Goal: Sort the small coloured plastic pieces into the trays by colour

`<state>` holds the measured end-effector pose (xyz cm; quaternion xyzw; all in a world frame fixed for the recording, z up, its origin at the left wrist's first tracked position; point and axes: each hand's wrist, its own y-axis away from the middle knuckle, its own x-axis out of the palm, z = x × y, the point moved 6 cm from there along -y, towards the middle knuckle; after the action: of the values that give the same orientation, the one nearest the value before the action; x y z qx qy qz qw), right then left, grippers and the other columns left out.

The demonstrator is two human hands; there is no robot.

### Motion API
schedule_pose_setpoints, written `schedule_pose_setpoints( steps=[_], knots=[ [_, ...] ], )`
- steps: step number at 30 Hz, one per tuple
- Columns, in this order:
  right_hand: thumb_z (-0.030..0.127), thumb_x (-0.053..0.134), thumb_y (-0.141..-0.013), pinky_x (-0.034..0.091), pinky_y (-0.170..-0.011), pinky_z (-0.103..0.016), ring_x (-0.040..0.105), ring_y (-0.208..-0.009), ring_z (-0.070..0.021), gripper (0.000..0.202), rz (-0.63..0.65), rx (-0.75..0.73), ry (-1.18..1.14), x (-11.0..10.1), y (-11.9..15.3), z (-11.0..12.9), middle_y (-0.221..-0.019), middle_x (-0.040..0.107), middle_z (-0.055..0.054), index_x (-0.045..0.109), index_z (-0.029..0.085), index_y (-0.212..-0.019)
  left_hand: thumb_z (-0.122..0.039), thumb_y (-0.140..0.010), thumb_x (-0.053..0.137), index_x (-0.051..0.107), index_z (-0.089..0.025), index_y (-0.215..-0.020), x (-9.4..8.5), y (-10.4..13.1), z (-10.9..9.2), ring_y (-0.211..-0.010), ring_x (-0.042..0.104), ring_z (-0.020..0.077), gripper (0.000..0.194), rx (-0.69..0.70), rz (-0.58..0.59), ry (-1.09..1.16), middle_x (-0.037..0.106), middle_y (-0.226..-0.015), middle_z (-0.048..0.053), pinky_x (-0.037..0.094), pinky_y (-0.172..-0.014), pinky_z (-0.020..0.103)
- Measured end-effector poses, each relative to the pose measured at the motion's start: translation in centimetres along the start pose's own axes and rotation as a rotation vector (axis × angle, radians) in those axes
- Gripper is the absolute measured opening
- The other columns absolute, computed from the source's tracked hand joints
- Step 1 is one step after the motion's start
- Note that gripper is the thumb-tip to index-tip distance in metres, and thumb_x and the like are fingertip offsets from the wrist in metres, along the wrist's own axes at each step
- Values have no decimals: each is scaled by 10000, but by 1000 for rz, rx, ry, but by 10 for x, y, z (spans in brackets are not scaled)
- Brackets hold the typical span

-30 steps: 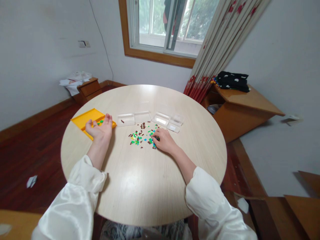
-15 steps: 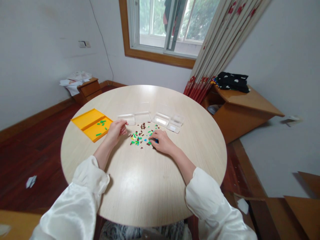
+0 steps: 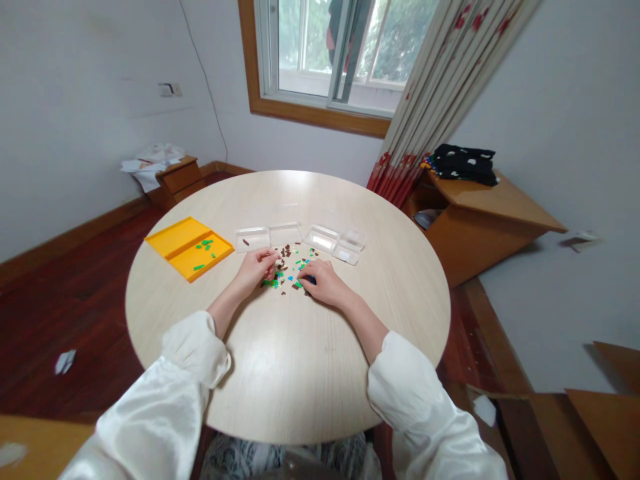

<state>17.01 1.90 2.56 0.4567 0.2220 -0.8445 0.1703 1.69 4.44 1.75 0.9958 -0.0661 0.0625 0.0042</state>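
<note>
Small building bricks [image 3: 286, 252] in brown, green, blue, yellow and white lie scattered in a loose pile at the table's middle. My left hand [image 3: 256, 265] is over the pile's left edge, its fingers drawn together; whether a brick is between them is hidden. On the right side of the pile rests my right hand [image 3: 324, 281], fingers curled down among green and blue bricks, with a dark blue bit showing under them. A clear plastic box [image 3: 253, 232] just beyond my left hand holds one dark brown brick [image 3: 245, 242].
An open yellow case [image 3: 173, 233] with several green bricks stands at the left. A second clear box [image 3: 323, 238], with compartments, sits behind my right hand. All are on a round wooden table [image 3: 290, 373]. A tilted brown cabinet [image 3: 495, 213] stands beyond its right edge.
My left hand has moved right and slightly down, from the left clear box's front to the pile. A brown brick now shows inside that box. My right hand stays nearly in place.
</note>
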Motion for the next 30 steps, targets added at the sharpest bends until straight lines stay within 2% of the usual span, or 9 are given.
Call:
schedule_pose_setpoints(
  steps=[4, 7, 11, 14, 17, 23, 26, 30],
  knots=[
    [135, 559, -811, 321, -814, -332, 556, -873, -173, 116, -20, 21, -2, 0, 1, 0, -861, 670, -44, 667, 165, -780, -358, -658, 667, 558, -155, -662, 8, 5, -2, -347, 406, 71, 230, 57, -49, -91, 455, -414, -62, 299, -383, 199],
    [149, 558, -817, 355, -825, -340, 573, -844, -171, 108, -90, 44, -48, -1, 0, -2, -839, 675, -45, 658, 163, -779, -328, -671, 646, 568, -159, -671, 13, 8, -3, -377, 447, 81, 186, 88, -51, -119, 486, -447, -55, 356, -419, 210],
    [152, 539, -816, 430, -784, -303, 606, -795, -155, 113, -254, 121, -252, -4, -1, -7, -816, 678, -36, 646, 175, -792, -265, -632, 668, 623, -155, -731, 16, 10, -3, -463, 528, 98, 154, 156, -61, -172, 592, -589, -16, 423, -484, 231],
    [181, 556, -796, 472, -726, -272, 614, -735, -137, 79, -349, 188, -438, -1, -1, -9, -793, 671, -17, 625, 185, -834, -256, -603, 696, 654, -149, -792, 24, 12, -2, -563, 588, 127, 221, 179, -2, -179, 649, -729, 29, 472, -547, 259],
    [181, 550, -780, 486, -709, -261, 618, -718, -128, 82, -378, 206, -519, 5, 0, -6, -788, 667, -8, 602, 186, -844, -260, -596, 702, 658, -141, -834, 29, 15, 0, -612, 609, 146, 270, 171, 40, -161, 663, -751, 42, 504, -591, 284],
    [177, 521, -790, 479, -692, -252, 621, -714, -122, 80, -363, 199, -568, 12, 0, -3, -789, 658, -8, 589, 177, -831, -225, -598, 700, 677, -131, -771, 26, 17, 0, -642, 612, 144, 199, 182, 15, -205, 677, -732, 49, 497, -627, 270],
    [164, 508, -798, 475, -692, -262, 617, -731, -129, 119, -345, 210, -520, 7, 1, -6, -799, 660, -16, 611, 176, -855, -187, -599, 700, 676, -132, -741, 14, 12, 0, -596, 601, 133, 154, 175, -78, -189, 662, -685, 33, 479, -596, 255],
    [137, 591, -748, 430, -831, -327, 592, -855, -159, 97, -215, 104, -249, 1, 2, -1, -855, 663, -36, 657, 177, -806, -170, -642, 679, 634, -134, -718, -21, 7, -6, -555, 598, 116, 95, 200, -369, -31, 619, -631, 3, 474, -571, 237]
  ],
)
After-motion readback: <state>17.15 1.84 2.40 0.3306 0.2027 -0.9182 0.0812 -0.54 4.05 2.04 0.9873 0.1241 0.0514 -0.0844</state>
